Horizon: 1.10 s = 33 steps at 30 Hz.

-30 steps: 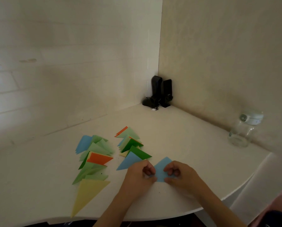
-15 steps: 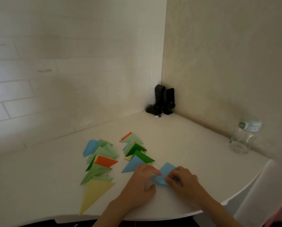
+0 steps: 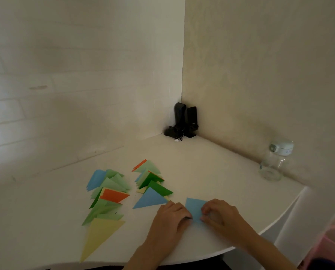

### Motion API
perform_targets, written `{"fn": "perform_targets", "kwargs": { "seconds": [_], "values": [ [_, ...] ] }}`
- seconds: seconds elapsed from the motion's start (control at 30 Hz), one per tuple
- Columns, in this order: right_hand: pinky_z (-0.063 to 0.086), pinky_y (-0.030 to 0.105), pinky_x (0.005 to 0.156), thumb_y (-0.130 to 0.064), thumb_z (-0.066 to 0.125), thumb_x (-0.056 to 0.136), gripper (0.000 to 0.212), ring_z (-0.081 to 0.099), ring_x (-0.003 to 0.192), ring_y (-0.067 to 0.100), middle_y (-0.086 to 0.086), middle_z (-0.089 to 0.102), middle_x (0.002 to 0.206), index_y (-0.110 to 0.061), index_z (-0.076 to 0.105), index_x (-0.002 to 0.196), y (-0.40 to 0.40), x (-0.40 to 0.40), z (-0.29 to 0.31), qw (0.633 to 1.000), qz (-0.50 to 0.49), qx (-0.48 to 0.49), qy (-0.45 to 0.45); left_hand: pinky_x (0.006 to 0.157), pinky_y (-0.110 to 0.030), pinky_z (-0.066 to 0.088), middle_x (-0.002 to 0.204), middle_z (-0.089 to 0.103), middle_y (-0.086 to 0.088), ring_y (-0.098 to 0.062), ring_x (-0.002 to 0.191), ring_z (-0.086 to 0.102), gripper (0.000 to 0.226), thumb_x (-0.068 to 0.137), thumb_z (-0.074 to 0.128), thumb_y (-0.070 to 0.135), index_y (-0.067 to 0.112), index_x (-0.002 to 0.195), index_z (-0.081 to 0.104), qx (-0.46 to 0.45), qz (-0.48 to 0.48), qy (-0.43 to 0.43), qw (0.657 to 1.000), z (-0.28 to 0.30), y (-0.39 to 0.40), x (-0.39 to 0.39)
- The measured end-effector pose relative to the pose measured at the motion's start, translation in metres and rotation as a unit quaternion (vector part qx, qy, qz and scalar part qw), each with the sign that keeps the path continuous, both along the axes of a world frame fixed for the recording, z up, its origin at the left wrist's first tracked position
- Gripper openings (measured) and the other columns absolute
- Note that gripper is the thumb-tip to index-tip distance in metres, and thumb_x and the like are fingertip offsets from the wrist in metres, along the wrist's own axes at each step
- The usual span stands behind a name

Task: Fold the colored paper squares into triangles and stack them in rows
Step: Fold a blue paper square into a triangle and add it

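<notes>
Both hands are down on a blue paper (image 3: 194, 209) near the front edge of the white counter (image 3: 211, 172). The left hand (image 3: 169, 219) lies flat with fingers pressing the paper's left side, not gripping anything; the right hand (image 3: 220, 215) has its fingers curled, tips pinching or pressing the paper's right edge, can't tell which. The paper shows as a triangle, one corner pointing away toward the back.

Just left of the hands there's a row of folded triangles (image 3: 153, 184), with a blue triangle (image 3: 150, 199) at the near end, almost touching the left hand's fingers. Dark green, pale green and orange ones overlap behind it. Further left is a second row (image 3: 108, 193), blue and light greens at the far end, an orange piece in the middle, and a big yellow triangle (image 3: 100, 234) at the near end, its tip right at the front edge.

Room-wise: the counter's front edge curves close under the wrists, so not much space there. The middle and the right side are bare. A clear bottle (image 3: 273, 162) with a white lid stands at the right edge against the wall, well apart from the hands. Two black speakers (image 3: 185, 120) sit in the back corner.
</notes>
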State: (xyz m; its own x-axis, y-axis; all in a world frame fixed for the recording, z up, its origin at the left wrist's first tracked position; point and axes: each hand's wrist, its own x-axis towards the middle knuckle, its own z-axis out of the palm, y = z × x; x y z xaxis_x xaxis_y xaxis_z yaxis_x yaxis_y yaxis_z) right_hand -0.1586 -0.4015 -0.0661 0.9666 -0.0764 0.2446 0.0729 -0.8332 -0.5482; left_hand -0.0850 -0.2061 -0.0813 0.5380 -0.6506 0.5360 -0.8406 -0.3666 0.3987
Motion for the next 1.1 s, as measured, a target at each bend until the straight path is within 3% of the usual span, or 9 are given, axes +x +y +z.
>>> {"fn": "perform_targets", "kwargs": {
  "seconds": [0.1,0.23,0.33,0.43,0.57,0.73,0.87,0.93,1.1],
  "values": [
    [0.046,0.027,0.085,-0.073,0.041,0.08,0.044,0.052,0.098,-0.013,-0.033,0.058,0.103,-0.035,0.063,0.088,-0.003,-0.008,-0.011,0.998,0.012,0.004,-0.057,0.074,-0.029,0.043,0.083,0.059,0.016,-0.005,0.08,0.048,0.012,0.085,0.057,0.039,0.029,0.082,0.063,-0.035,0.019,0.058,0.998,-0.004,-0.002,0.004],
    [0.05,0.036,0.081,-0.068,0.054,0.075,0.031,0.054,0.098,-0.011,-0.034,0.057,0.1,-0.039,0.056,0.085,-0.001,-0.007,-0.02,0.996,-0.003,-0.011,-0.091,0.068,-0.026,0.04,0.073,0.055,0.012,-0.006,0.074,0.046,0.02,0.078,0.06,0.046,0.027,0.075,0.06,-0.039,0.041,0.097,0.994,-0.006,-0.007,0.011],
    [0.049,0.038,0.078,-0.056,0.057,0.071,0.02,0.057,0.091,-0.004,-0.03,0.058,0.093,-0.036,0.056,0.073,0.007,-0.005,-0.022,0.993,-0.057,-0.023,-0.097,0.064,-0.021,0.033,0.066,0.045,0.014,-0.003,0.073,0.041,0.024,0.074,0.056,0.053,0.031,0.07,0.049,-0.024,0.052,0.129,0.99,-0.005,-0.009,0.014],
    [0.045,0.033,0.071,-0.056,0.05,0.071,0.022,0.058,0.084,0.0,-0.029,0.057,0.087,-0.036,0.055,0.065,0.014,-0.001,-0.02,0.99,-0.091,-0.042,-0.104,0.064,-0.025,0.029,0.065,0.037,0.015,-0.009,0.073,0.038,0.029,0.075,0.045,0.06,0.031,0.069,0.041,0.022,0.07,0.115,0.991,-0.003,-0.013,0.015],
    [0.036,0.027,0.068,-0.06,0.044,0.071,0.023,0.052,0.08,-0.001,-0.027,0.051,0.081,-0.038,0.046,0.062,0.018,0.003,-0.019,0.987,-0.117,-0.052,-0.093,0.071,-0.025,0.028,0.073,0.035,0.014,-0.011,0.08,0.036,0.048,0.074,0.027,0.067,0.025,0.077,0.05,0.075,0.11,0.09,0.987,-0.004,-0.019,0.014],
    [0.042,0.028,0.065,-0.06,0.052,0.071,0.029,0.052,0.075,0.001,-0.021,0.051,0.078,-0.033,0.047,0.06,0.02,0.002,-0.023,0.98,-0.144,-0.051,-0.124,0.071,-0.026,0.027,0.077,0.036,0.01,-0.011,0.08,0.034,0.047,0.073,0.022,0.067,0.025,0.074,0.044,0.101,0.137,0.075,0.982,0.0,-0.022,0.011],
    [0.041,0.028,0.067,-0.063,0.051,0.068,0.029,0.053,0.077,0.002,-0.019,0.05,0.078,-0.036,0.045,0.06,0.022,0.002,-0.021,0.981,-0.15,-0.035,-0.12,0.069,-0.026,0.024,0.079,0.038,0.012,-0.009,0.081,0.035,0.04,0.075,0.03,0.063,0.026,0.074,0.044,0.089,0.146,0.087,0.981,0.0,-0.023,0.007],
    [0.039,0.029,0.068,-0.066,0.051,0.065,0.03,0.053,0.079,0.002,-0.02,0.05,0.08,-0.036,0.048,0.062,0.021,0.003,-0.02,0.983,-0.155,-0.011,-0.101,0.071,-0.026,0.027,0.081,0.039,0.013,-0.009,0.084,0.036,0.03,0.081,0.047,0.057,0.027,0.077,0.044,0.088,0.143,0.112,0.979,0.001,-0.024,0.008],
    [0.035,0.029,0.079,-0.071,0.044,0.052,0.045,0.045,0.096,0.006,-0.018,0.04,0.105,-0.048,0.042,0.09,0.014,0.008,-0.014,0.99,-0.14,0.02,-0.012,0.068,-0.027,0.037,0.071,0.041,0.011,-0.011,0.074,0.041,0.03,0.077,0.069,0.03,0.028,0.081,0.039,-0.002,0.119,0.213,0.97,0.006,-0.02,0.01]
  ]
}}
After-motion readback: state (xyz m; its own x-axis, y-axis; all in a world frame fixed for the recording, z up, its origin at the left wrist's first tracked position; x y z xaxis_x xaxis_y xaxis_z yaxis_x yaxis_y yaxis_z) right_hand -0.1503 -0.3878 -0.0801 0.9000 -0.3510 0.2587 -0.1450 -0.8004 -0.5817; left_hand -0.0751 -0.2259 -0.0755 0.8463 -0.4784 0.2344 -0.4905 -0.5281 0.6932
